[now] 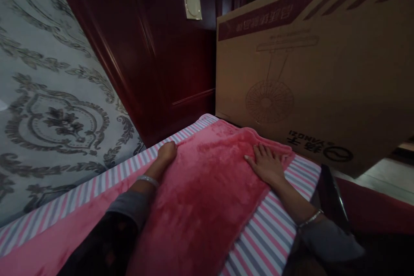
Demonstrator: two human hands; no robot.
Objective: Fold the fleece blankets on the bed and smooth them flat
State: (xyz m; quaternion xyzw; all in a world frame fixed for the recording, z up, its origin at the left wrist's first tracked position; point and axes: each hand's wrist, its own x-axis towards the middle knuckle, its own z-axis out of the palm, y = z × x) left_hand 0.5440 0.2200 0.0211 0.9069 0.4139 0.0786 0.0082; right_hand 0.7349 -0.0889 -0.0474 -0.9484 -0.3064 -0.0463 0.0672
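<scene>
A fluffy pink blanket (207, 185) lies over a bed surface covered by a striped sheet (258, 241) in pink, grey and white. My left hand (167, 152) is closed at the blanket's left edge, its fingers curled around the fabric. On the right, my right hand (265, 164) rests with spread fingers on the blanket near its far right corner. The blanket shows a raised fold running along its far end. Bracelets circle both wrists, below rolled grey cuffs.
A large cardboard box (317, 77) printed with a fan drawing stands upright beyond the bed's far right side. Dark red wood panelling (145, 51) with a switch plate (192, 4) rises behind. Patterned wallpaper (61, 116) covers the left wall.
</scene>
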